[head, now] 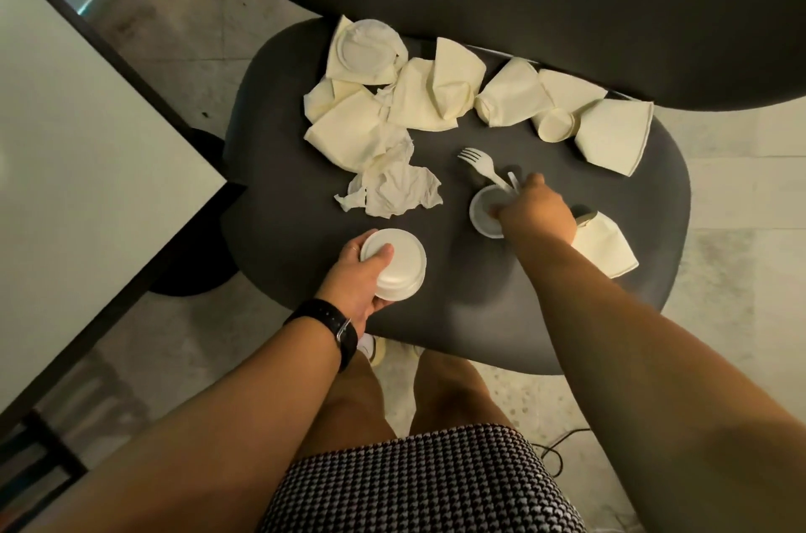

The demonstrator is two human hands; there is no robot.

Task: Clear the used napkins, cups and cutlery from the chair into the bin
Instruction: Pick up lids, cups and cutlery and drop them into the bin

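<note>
Both my hands on the chair seat, cups in reach.

My left hand (364,275) curls round a stack of white cups (397,264) at the seat's near-left edge, thumb over its base. The dark chair seat (279,105) shows bare cloth beyond it up to a crumpled napkin (392,192), with flattened paper cups (392,96) piled toward the far-left edge. Mid-seat a white fork (482,166) leans from a small white cup (484,210); my right hand (536,207) reaches into it, whether its fingers grip I cannot tell. More flattened cups (613,135) line the far-right edge; another (604,244) lies touching my right wrist.
</note>
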